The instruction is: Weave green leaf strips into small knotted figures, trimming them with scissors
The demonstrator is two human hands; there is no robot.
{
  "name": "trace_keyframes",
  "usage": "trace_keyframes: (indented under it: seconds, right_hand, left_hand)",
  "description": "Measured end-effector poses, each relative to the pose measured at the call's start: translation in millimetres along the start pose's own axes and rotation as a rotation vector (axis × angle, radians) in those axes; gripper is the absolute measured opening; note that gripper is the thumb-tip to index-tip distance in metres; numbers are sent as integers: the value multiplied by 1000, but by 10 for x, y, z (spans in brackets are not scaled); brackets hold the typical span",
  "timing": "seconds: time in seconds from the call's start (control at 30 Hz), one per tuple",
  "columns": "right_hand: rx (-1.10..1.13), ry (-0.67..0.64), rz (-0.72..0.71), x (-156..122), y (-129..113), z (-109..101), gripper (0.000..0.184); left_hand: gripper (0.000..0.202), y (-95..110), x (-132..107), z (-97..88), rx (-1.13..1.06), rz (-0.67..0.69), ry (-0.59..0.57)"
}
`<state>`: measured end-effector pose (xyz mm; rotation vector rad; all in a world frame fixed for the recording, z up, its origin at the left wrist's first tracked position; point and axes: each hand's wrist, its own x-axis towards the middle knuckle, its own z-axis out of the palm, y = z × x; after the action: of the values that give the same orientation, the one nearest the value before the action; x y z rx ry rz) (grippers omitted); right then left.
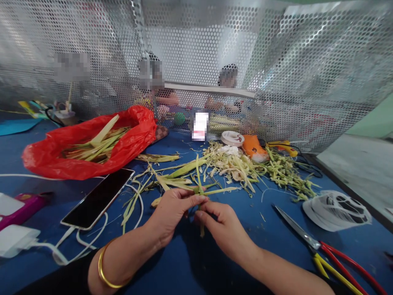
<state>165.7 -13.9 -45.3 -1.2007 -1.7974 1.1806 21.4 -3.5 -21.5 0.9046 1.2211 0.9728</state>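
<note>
My left hand [178, 207] and my right hand [219, 221] meet over the blue table, fingertips pinched around a small bundle of green leaf strips [199, 189]. One strip stands up from the bundle, another sticks out to the right, and an end hangs below my fingers. Part of the bundle is hidden by my fingers. Just beyond it lie loose green leaf strips [181, 170] and a heap of pale shredded strips [233, 164].
At left sit a red plastic bag [46, 153] of leaves and a charging phone [100, 198] with white cables. Shears [310, 241] and a white coil [334, 211] lie at right. A roll of tape [232, 138] rests behind the heap. Two people sit beyond a perforated metal screen [196, 49].
</note>
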Motion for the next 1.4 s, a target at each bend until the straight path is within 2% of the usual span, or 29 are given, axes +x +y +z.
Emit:
trace_keyframes:
  seconds: [0.2, 0.27, 0.33, 0.4, 0.43, 0.57, 0.8, 1.03, 1.13, 1.2, 1.3, 1.4]
  right_hand:
    - [-287, -55, -186, -76, -18, -6, 29]
    - [-448, 24, -351, -96, -71, -73, 27]
    - [-653, 195, -538, -88, -131, -175, 22]
    - [-846, 330, -629, -49, -174, -279, 15]
    - [-895, 333, -629, -24, -184, -319, 13]
    - [-823, 173, -512, 52, -148, -351, 21]
    - [-763, 136, -470, 25, -90, -251, 27]
    - [-605, 57, -389, -5, -183, -369, 23]
    - [-534, 12, -325, 26, -198, -419, 24]
    - [-435, -19, -204, 71, -185, -450, 23]
    - [-139, 6, 9, 145, -148, -467, 20]
    - [195, 49, 108, 180, -119, -419, 18]
  left_hand:
    - [30, 17, -11, -5, -16, 4, 32]
    - [31, 12, -2, -18, -27, 21, 34]
    - [31, 10, 7, -32, -34, 50, 29]
    - [29, 12, 12, -44, -30, 66, -3]
    - [28, 13, 14, -48, -30, 63, -25]
    - [26, -7, 25, -39, -64, -1, -60]
    - [33, -78, 39, 24, -61, 12, -9]
    - [32, -22, 39, -16, -24, 34, 32]
    - [30, -16, 52, -35, -31, 21, 3]
    - [28, -16, 50, -37, -45, -16, -41]
    - [28, -19, 28, -31, -44, -89, -103]
    - [36, -29, 2, -25, -27, -131, -196]
